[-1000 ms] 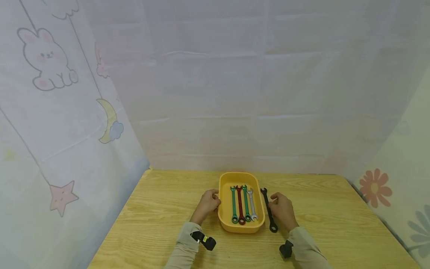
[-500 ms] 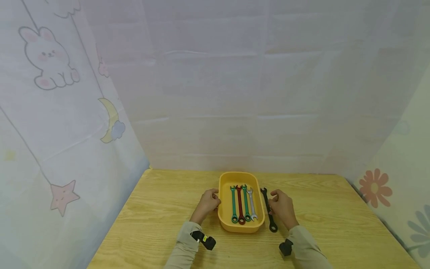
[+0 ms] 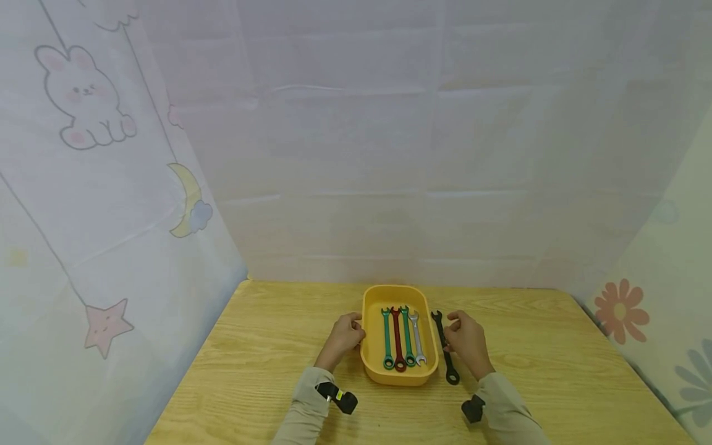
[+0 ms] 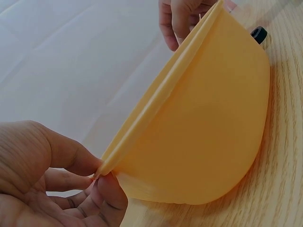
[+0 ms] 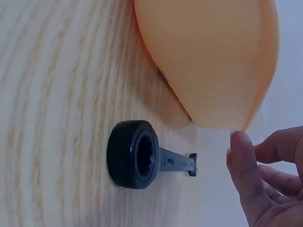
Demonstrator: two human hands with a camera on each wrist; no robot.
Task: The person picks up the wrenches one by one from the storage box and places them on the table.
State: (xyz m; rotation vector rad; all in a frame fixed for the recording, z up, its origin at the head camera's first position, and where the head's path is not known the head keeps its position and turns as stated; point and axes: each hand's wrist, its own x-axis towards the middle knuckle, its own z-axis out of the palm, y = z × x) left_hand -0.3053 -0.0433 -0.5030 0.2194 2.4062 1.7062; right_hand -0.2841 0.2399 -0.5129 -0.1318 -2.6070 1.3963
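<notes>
My left hand [image 3: 342, 340] pinches the left rim of a yellow plastic tub [image 3: 402, 379] between thumb and fingers, seen closely in the left wrist view. Inside the tub lie a green wrench [image 3: 387, 340], a red wrench [image 3: 397, 340], a second green wrench [image 3: 408, 337] and a silver wrench [image 3: 417, 339], side by side. A black ratchet wrench [image 3: 449, 364] rests on the table just right of the tub, ring end towards me. My right hand [image 3: 470, 346] hovers beside its shank, fingers loosely bent with nothing between them; the right wrist view has the wrench [image 5: 132, 154] apart from the fingers.
Everything stands on a wood-grain table [image 3: 267, 346]. A pale backdrop [image 3: 356, 154] rises behind its far edge, and printed sheets flank it at both sides. Each sleeve carries a black wrist camera, the left one [image 3: 345, 402] near the tub's front.
My right hand has drawn very slightly up and off the black wrench's shank. The left hand, the tub and the wrenches have stayed where they were.
</notes>
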